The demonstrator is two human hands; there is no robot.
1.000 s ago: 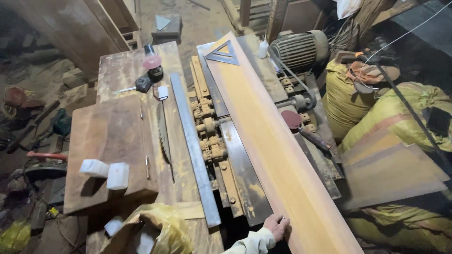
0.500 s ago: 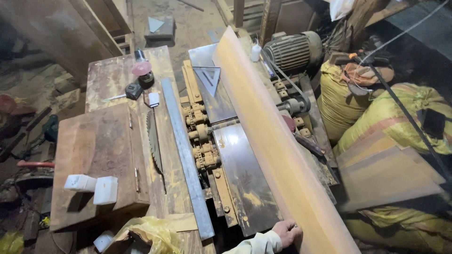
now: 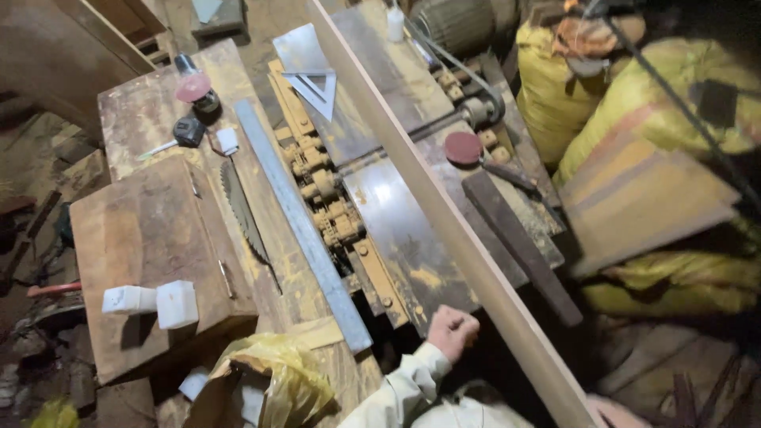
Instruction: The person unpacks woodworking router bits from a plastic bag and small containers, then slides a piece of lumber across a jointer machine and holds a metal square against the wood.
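A long pale wooden plank (image 3: 444,214) stands on its edge and runs diagonally from the top middle to the bottom right, over the steel table of a planing machine (image 3: 396,230). My left hand (image 3: 452,329) is a closed fist on the near end of that steel table, pressed against the plank's left face. Only a small part of my right hand (image 3: 614,412) shows at the bottom edge, just right of the plank's near end; its grip is hidden.
Left of the machine lie a long metal straightedge (image 3: 301,230), a toothed saw blade (image 3: 242,210), a wooden block (image 3: 154,238) with two white pieces (image 3: 151,305) and a yellow plastic bag (image 3: 277,372). A metal triangle (image 3: 317,87), a dark wood strip (image 3: 519,246) and yellow sacks (image 3: 634,119) lie to the right.
The plank has turned from lying flat to standing on its edge. My left hand has come off its face and closed into a fist beside it. The view has moved closer.
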